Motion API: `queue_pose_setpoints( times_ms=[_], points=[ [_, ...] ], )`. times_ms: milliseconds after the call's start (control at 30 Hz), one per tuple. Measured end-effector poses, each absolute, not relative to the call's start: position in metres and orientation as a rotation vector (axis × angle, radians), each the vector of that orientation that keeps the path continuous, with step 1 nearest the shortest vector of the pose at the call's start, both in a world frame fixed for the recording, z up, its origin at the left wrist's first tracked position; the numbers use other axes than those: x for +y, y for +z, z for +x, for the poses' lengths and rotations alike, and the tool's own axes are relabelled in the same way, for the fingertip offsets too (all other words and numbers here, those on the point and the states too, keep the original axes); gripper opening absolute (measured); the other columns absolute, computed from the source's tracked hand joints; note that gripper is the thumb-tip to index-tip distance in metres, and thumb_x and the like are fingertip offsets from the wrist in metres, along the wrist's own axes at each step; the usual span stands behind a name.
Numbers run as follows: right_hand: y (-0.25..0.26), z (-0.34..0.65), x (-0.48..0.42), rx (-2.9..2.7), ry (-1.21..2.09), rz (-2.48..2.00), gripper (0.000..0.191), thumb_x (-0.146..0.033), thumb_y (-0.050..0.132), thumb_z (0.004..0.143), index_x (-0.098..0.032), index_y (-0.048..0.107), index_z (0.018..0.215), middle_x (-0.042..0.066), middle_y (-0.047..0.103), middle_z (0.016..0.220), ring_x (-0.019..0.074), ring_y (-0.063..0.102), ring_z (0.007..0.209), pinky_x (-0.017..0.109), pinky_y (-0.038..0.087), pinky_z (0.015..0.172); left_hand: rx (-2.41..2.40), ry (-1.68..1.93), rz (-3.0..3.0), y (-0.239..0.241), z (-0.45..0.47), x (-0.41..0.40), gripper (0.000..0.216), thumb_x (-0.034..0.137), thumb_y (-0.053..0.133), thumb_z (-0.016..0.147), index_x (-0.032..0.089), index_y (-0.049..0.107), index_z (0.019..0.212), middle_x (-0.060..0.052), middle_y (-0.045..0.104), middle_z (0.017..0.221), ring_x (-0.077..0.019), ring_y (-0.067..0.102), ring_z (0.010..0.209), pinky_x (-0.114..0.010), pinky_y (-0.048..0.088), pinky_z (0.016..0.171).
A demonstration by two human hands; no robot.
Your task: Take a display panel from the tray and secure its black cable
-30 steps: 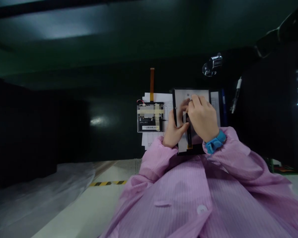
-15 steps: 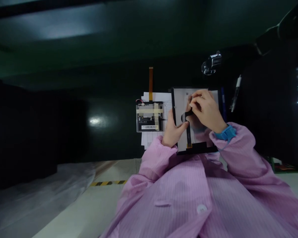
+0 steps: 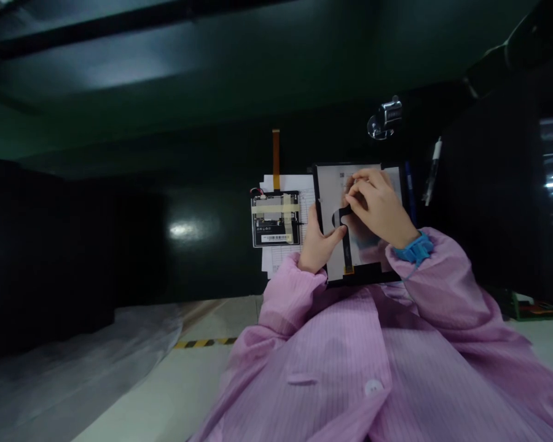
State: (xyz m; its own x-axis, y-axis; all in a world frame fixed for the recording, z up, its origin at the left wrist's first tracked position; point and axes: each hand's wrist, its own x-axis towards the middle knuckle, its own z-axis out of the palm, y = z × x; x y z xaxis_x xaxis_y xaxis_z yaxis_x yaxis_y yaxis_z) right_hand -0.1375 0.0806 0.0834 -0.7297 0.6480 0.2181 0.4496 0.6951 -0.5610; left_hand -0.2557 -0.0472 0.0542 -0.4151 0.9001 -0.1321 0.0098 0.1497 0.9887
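The left hand point(image 3: 317, 245) grips the left edge of a flat display panel point(image 3: 332, 258), thumb laid across its pale back near a black flex cable point(image 3: 347, 245) that runs down the panel. The right hand point(image 3: 378, 209) is over the upper part of the same panel, fingers curled and pinched on the curled upper end of that cable, just beside the left thumb. A blue wrist strap point(image 3: 415, 248) sits at the right wrist, against the cuff of the pink striped coat point(image 3: 341, 362).

Just left of the left hand lies a small black module point(image 3: 276, 219) crossed with strips of beige tape, resting on printed paper sheets point(image 3: 281, 261). An orange ribbon cable point(image 3: 275, 150) rises beyond the module. Above the right hand, well apart, is a clear suction cup point(image 3: 381, 121); to its right a white pen-like tool point(image 3: 432, 169) hangs against the dark surface.
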Motion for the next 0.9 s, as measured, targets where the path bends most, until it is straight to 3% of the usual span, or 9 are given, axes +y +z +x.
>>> queue_pose_setpoints(
  times_ms=[700, 900],
  points=[
    [0.0758, -0.1399, 0.0867, -2.376, 0.77, -0.825, 0.017, -0.016, 0.046, 0.093, -0.022, 0.053, 0.078, 0.009, 0.061, 0.11, 0.0241, 0.055, 0.105, 0.044, 0.048, 0.098, 1.631, 1.374, 0.903, 0.0582, -0.2561, -0.0487, 0.059, 0.032, 0.071, 0.084, 0.019, 0.041, 0.133, -0.012, 0.061, 0.129, -0.0279, 0.056, 0.13, -0.048, 0.039, 0.117],
    [0.078, -0.1399, 0.0865, -2.359, 0.799, -0.871, 0.017, -0.017, 0.045, 0.092, -0.021, 0.052, 0.078, 0.009, 0.062, 0.11, 0.0251, 0.056, 0.105, 0.048, 0.047, 0.099, 1.623, 1.365, 0.892, 0.0574, -0.2559, -0.0482, 0.062, 0.034, 0.071, 0.084, 0.021, 0.039, 0.136, -0.011, 0.061, 0.131, -0.0261, 0.057, 0.128, -0.046, 0.042, 0.115]
  ],
)
